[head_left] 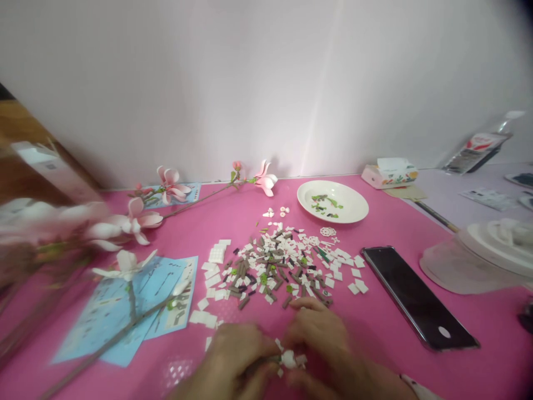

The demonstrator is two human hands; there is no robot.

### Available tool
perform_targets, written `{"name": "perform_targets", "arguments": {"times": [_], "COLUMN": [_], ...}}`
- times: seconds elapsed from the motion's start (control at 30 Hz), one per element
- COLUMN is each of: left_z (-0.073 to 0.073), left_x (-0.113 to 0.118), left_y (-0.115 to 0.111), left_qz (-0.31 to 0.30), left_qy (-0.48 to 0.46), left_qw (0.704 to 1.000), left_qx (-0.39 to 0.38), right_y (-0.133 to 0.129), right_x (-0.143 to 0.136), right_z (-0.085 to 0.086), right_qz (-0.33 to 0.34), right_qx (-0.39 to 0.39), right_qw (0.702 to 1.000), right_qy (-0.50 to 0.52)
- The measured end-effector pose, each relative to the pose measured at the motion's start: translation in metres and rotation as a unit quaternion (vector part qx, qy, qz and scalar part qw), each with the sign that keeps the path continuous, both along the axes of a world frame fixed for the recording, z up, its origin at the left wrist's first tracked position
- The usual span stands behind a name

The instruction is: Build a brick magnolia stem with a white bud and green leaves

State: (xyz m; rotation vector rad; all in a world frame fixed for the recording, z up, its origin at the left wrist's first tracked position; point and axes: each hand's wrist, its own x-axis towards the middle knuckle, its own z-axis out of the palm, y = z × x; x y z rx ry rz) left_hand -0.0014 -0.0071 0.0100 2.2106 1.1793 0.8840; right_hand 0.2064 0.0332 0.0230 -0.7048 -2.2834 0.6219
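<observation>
On the table [375, 333], a heap of loose pcs [275, 264] lies behind L hand [237, 353] & R hand [318, 333], a small assembly [288, 359] btwn them. To L, a flower stem [104, 349] lies across sheets [112, 297]; behind the heap, a plate [355, 206] holds more pcs [320, 198]. To R lies a phone [418, 300], w/ a container [449, 266] to its R & a tissue box [385, 178] farther back, nr the wall [250, 83].

Blurred hands [239, 350] partly hide the small white piece [288, 359].
</observation>
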Motion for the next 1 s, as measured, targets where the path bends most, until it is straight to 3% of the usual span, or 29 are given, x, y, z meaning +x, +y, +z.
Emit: {"name": "perform_targets", "arguments": {"times": [0.43,0.63,1.0], "left_z": [0.004,-0.002,-0.003], "left_x": [0.001,-0.002,-0.002], "left_y": [0.0,-0.001,-0.004], "left_qz": [0.006,-0.003,0.004], "left_qy": [0.007,0.001,0.037], "left_qw": [1.0,1.0,0.998], "left_qx": [-0.009,-0.019,-0.051], "right_y": [-0.002,-0.003,0.001], "right_x": [0.001,0.001,-0.001], "right_z": [0.008,0.012,0.007], "right_qz": [-0.01,-0.014,0.008], "right_qx": [-0.004,-0.011,0.001], "right_qw": [0.999,1.0,0.999], "right_qy": [-0.033,0.005,-0.04]}}
